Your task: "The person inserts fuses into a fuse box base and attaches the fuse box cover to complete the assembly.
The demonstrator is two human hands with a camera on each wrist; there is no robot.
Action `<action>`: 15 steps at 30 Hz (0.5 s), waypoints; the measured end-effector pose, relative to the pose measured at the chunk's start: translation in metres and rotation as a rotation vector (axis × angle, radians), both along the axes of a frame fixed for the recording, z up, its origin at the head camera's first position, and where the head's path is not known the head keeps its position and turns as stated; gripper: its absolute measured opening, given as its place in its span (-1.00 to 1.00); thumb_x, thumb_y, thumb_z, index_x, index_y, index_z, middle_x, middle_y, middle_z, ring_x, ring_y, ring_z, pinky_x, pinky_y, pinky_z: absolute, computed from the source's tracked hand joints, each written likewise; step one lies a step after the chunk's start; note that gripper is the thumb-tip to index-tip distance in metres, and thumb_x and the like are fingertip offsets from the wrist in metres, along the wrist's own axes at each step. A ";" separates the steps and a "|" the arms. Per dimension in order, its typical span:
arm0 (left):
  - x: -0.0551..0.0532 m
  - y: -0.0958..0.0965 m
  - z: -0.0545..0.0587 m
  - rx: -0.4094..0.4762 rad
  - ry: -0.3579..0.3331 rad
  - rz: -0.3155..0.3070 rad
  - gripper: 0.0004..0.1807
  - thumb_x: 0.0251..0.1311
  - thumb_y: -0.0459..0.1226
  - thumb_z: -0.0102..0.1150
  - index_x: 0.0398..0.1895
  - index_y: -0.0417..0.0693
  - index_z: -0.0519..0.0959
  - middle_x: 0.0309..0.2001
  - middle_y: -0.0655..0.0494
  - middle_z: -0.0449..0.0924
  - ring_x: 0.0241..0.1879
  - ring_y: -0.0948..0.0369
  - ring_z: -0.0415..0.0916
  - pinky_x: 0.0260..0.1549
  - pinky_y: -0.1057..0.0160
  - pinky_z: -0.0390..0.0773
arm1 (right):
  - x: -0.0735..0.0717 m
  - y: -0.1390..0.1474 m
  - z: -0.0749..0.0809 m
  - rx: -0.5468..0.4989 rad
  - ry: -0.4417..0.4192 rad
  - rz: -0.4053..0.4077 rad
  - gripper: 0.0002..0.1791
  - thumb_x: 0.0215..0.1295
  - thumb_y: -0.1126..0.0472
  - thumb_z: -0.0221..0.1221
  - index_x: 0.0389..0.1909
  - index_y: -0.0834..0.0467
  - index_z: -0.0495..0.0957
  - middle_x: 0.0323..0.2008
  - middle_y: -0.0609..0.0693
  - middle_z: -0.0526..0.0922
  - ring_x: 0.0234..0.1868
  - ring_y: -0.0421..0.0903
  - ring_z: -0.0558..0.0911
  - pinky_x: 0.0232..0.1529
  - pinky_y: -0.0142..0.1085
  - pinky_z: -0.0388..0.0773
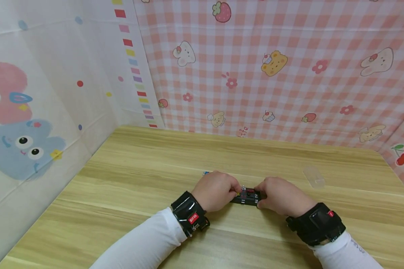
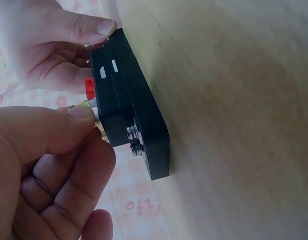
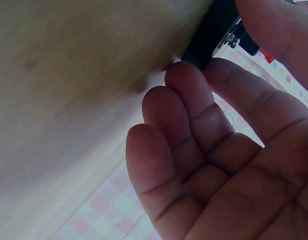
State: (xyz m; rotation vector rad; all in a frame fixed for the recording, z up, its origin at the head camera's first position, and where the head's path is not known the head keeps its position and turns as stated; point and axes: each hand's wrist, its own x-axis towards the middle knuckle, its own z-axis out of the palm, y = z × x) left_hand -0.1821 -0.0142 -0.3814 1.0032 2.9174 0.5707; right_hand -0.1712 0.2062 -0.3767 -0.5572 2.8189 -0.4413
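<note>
A flat black device with metal screw terminals lies on the table between the two hands. In the left wrist view its black housing shows side-on, with a red knob on its top. My left hand pinches a small gold-coloured part at the top of the device between thumb and forefinger; most of that part is hidden by the fingertips. My right hand grips the device's right end, thumb on one side and forefinger on the other. Its other fingers are beside the tabletop.
A clear plastic piece lies on the wooden table to the right, beyond the right hand. A small blue item shows just behind the left hand. Patterned cloth hangs along the table's back and sides.
</note>
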 end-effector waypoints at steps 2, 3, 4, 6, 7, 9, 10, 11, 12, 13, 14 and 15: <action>0.000 0.000 0.000 -0.001 -0.001 0.001 -0.90 0.36 -0.19 0.37 -0.19 0.22 0.84 -0.21 0.42 0.80 -0.26 0.45 0.62 -0.25 0.38 0.55 | 0.000 0.000 0.000 -0.001 0.008 0.007 -0.72 0.12 0.19 0.54 -0.13 0.10 0.81 -0.39 -0.16 0.63 -0.34 -0.15 0.46 -0.25 -0.25 0.41; 0.000 0.000 0.000 -0.001 -0.001 0.000 -0.90 0.36 -0.19 0.37 -0.19 0.22 0.84 -0.21 0.41 0.80 -0.26 0.44 0.63 -0.24 0.37 0.56 | 0.000 0.000 0.000 -0.001 0.012 0.010 -0.73 0.12 0.19 0.54 -0.14 0.09 0.81 -0.40 -0.16 0.63 -0.34 -0.16 0.46 -0.25 -0.25 0.41; 0.000 0.000 0.000 -0.003 0.001 -0.001 -0.89 0.36 -0.19 0.37 -0.19 0.22 0.84 -0.21 0.42 0.80 -0.25 0.45 0.63 -0.24 0.37 0.56 | 0.000 0.001 0.000 -0.002 0.014 0.011 -0.74 0.12 0.19 0.54 -0.14 0.09 0.81 -0.40 -0.16 0.62 -0.34 -0.16 0.46 -0.25 -0.25 0.40; 0.000 0.001 0.000 -0.006 0.006 -0.004 -0.89 0.36 -0.19 0.36 -0.19 0.23 0.84 -0.21 0.42 0.80 -0.24 0.45 0.63 -0.23 0.37 0.58 | 0.000 0.001 0.000 -0.003 0.018 0.014 -0.75 0.11 0.19 0.54 -0.16 0.09 0.81 -0.40 -0.16 0.61 -0.35 -0.17 0.45 -0.26 -0.26 0.40; 0.000 0.001 0.000 -0.006 0.010 -0.006 -0.89 0.35 -0.19 0.36 -0.19 0.23 0.84 -0.21 0.43 0.80 -0.24 0.45 0.64 -0.22 0.37 0.58 | 0.000 0.001 0.000 -0.004 0.019 0.014 -0.75 0.11 0.19 0.54 -0.17 0.09 0.81 -0.41 -0.16 0.60 -0.35 -0.17 0.45 -0.26 -0.27 0.40; 0.000 0.001 0.000 -0.009 0.019 -0.010 -0.89 0.34 -0.19 0.37 -0.19 0.24 0.84 -0.21 0.43 0.80 -0.23 0.44 0.66 -0.21 0.36 0.60 | 0.001 0.001 0.000 -0.006 0.017 0.012 -0.76 0.11 0.19 0.54 -0.18 0.09 0.81 -0.41 -0.16 0.59 -0.35 -0.17 0.44 -0.27 -0.28 0.39; 0.000 0.001 0.000 -0.010 0.023 -0.012 -0.88 0.34 -0.19 0.37 -0.19 0.24 0.84 -0.21 0.43 0.80 -0.22 0.44 0.66 -0.20 0.36 0.60 | 0.001 0.001 0.000 -0.007 0.015 0.010 -0.76 0.11 0.19 0.54 -0.18 0.09 0.81 -0.41 -0.16 0.59 -0.35 -0.17 0.44 -0.27 -0.28 0.39; -0.001 0.001 -0.001 -0.011 0.026 -0.013 -0.88 0.34 -0.19 0.37 -0.19 0.24 0.84 -0.22 0.43 0.80 -0.21 0.43 0.67 -0.20 0.36 0.61 | 0.001 0.001 0.000 -0.006 0.014 0.008 -0.76 0.11 0.19 0.54 -0.18 0.09 0.81 -0.40 -0.16 0.59 -0.35 -0.17 0.44 -0.27 -0.27 0.40; -0.001 0.000 -0.001 -0.012 0.027 -0.015 -0.88 0.33 -0.19 0.37 -0.19 0.24 0.84 -0.21 0.43 0.80 -0.21 0.43 0.67 -0.20 0.35 0.61 | 0.001 0.001 0.000 -0.006 0.012 0.007 -0.76 0.11 0.19 0.54 -0.17 0.09 0.81 -0.40 -0.16 0.60 -0.35 -0.17 0.44 -0.26 -0.27 0.40; -0.001 0.001 -0.001 -0.012 0.029 -0.016 -0.88 0.33 -0.19 0.37 -0.19 0.24 0.84 -0.22 0.43 0.80 -0.21 0.43 0.68 -0.20 0.35 0.61 | 0.001 0.000 0.000 -0.005 0.008 0.004 -0.76 0.12 0.19 0.54 -0.17 0.09 0.81 -0.40 -0.16 0.60 -0.35 -0.17 0.44 -0.26 -0.27 0.40; -0.001 0.001 -0.001 -0.014 0.030 -0.018 -0.88 0.33 -0.19 0.37 -0.19 0.24 0.84 -0.21 0.44 0.80 -0.21 0.43 0.68 -0.20 0.35 0.62 | 0.001 0.000 0.000 -0.003 0.006 0.002 -0.76 0.12 0.19 0.54 -0.17 0.08 0.81 -0.40 -0.16 0.60 -0.35 -0.17 0.44 -0.26 -0.26 0.40; -0.001 0.001 -0.001 -0.015 0.030 -0.019 -0.88 0.33 -0.19 0.37 -0.19 0.24 0.84 -0.22 0.44 0.80 -0.21 0.43 0.68 -0.20 0.35 0.62 | 0.001 0.000 0.000 -0.002 0.003 0.000 -0.76 0.12 0.18 0.54 -0.17 0.08 0.81 -0.41 -0.16 0.60 -0.35 -0.17 0.45 -0.26 -0.26 0.39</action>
